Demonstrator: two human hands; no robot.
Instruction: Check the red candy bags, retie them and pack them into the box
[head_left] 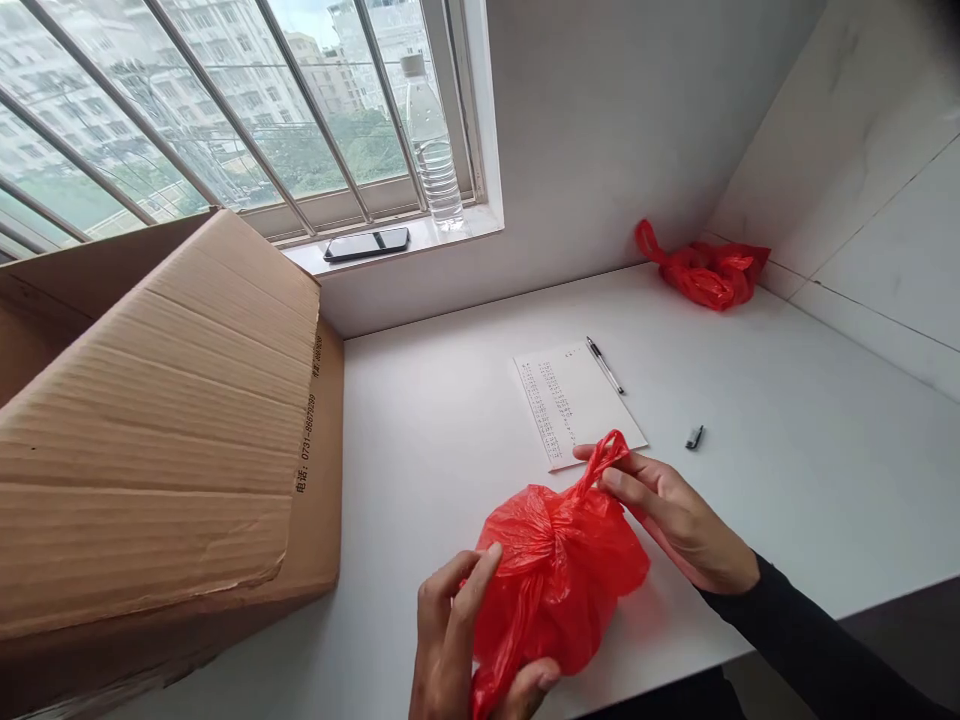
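A red plastic bag (559, 570), gathered and knotted at its top, sits near the front of the white table. My right hand (671, 510) pinches the twisted handle loop at the bag's upper right. At the lower left, my left hand (457, 630) is curled around the bag's side and its other handle. What the bag contains is hidden by the red plastic. Just beyond the bag lies a sheet of paper (562, 390) with rows of small writing. A pen (604, 365) rests along the paper's right edge.
An opened cardboard box (172, 420) stands at the left. Another red plastic bag (709, 275) lies in the far right corner. A small black-and-clear item (694, 437) is right of the paper. On the windowsill are a phone (367, 244) and a clear bottle (433, 150).
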